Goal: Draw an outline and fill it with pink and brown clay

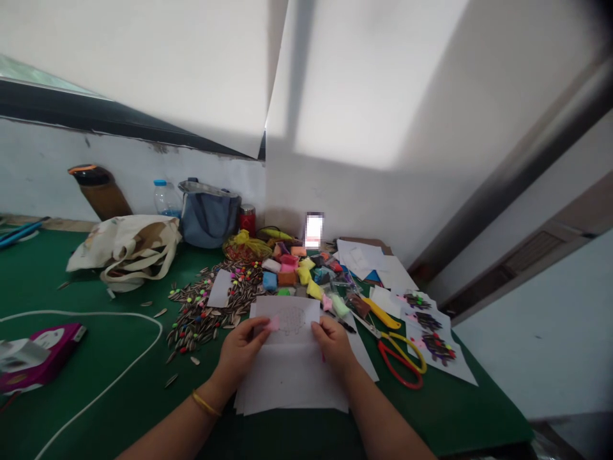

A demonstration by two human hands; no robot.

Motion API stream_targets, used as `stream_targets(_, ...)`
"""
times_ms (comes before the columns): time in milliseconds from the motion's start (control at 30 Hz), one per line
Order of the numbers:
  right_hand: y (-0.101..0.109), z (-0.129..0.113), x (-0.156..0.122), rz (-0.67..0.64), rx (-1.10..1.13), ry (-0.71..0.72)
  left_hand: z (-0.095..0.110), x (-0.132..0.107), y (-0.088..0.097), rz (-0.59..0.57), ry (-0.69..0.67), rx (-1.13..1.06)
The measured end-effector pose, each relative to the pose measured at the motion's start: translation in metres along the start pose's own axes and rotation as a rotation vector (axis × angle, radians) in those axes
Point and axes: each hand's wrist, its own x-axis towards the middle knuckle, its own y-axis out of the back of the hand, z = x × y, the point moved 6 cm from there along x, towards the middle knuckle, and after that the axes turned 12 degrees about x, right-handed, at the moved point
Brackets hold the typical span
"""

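Note:
My left hand [243,350] pinches the left edge of a white sheet of paper [287,303], thumb and fingers closed on it. A small pink patch [274,324], perhaps modelling clay, shows at its fingertips. On the sheet is a rounded pencil drawing [292,321] with a patterned body. The opposite edge is gripped by my right hand [335,345]; something thin and pink shows under its fingers, too little to name. Below the sheet lies a stack of white paper [292,383]. Packets of coloured clay [287,278] sit just beyond.
Sunflower seeds [196,319] with coloured beads spread at left. Scissors [402,361] and a yellow utility knife [384,314] lie at right, near paper with seed-decorated figures [438,348]. Bags [211,214], a lit phone [314,231] and a white cable [129,367] are around.

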Motion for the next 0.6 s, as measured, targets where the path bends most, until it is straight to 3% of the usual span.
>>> stream_targets(600, 0.0013, 0.0017, -0.0007, 0.004, 0.019, -0.039, 0.0067, -0.0005, 0.0003, -0.009, -0.032, -0.026)
